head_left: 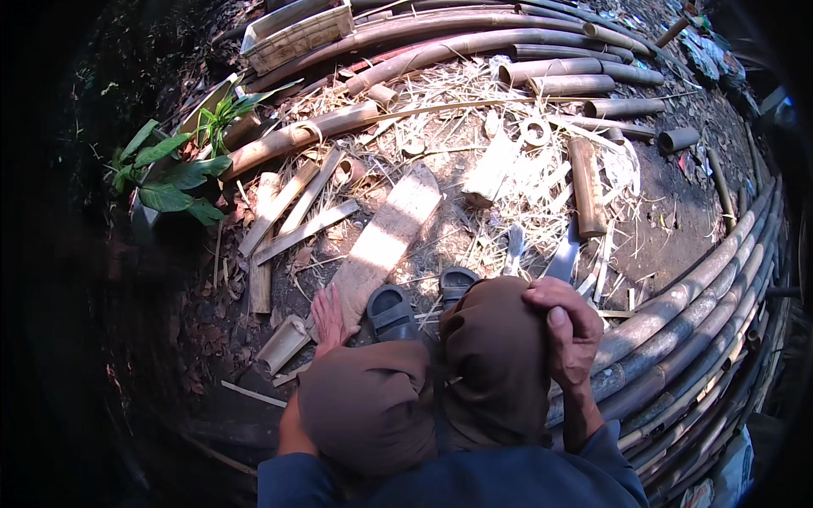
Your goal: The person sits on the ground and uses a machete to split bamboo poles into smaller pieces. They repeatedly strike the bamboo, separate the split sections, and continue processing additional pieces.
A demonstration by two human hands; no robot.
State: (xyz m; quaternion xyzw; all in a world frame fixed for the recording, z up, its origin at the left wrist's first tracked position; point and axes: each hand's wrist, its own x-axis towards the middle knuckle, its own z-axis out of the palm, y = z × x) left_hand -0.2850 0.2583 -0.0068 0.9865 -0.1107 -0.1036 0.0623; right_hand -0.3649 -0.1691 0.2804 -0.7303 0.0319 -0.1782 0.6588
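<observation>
Here: left hand [329,317] lower centre, fingers spread flat on plank [383,241] near end; plank's long axis runs up-right. Right hand [566,328] empty, fingers curled over right knee [500,339], farther away.

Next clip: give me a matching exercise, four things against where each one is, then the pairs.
Things:
1. left hand
2. right hand
3. green plant
4. pale crate

Places:
A. on the right knee
B. far left, beside the bamboo pieces
C. top of the view, behind the long poles
D. on the ground by the flat plank

Pairs: 1-D, 2-A, 3-B, 4-C
</observation>
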